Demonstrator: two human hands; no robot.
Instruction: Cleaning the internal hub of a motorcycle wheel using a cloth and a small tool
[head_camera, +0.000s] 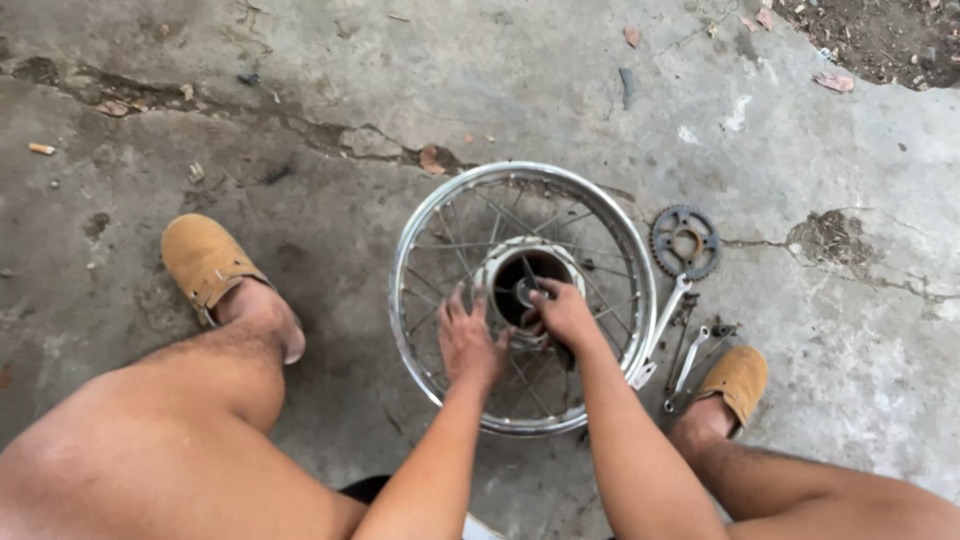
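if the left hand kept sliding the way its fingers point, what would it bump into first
Most likely the drum-shaped hub of the spoked wheel. The left hand lies on the spokes with its fingers aimed up at the hub's near edge, though the exact gap is unclear.

— Soft, even daylight; no hard sun patches anywhere on the concrete floor (300, 80).

— Shadows?

— Faint and diffuse only, pooled under the legs and beneath the wheel rim (410, 250). Mild sheen along that rim, no real glare.

— Sharpness?

— Decent in the middle, slightly smeared and waxy overall, as from compression. Softer toward the bottom edge, where the thighs loom large. Wide-angle stretch noticeable at the corners.
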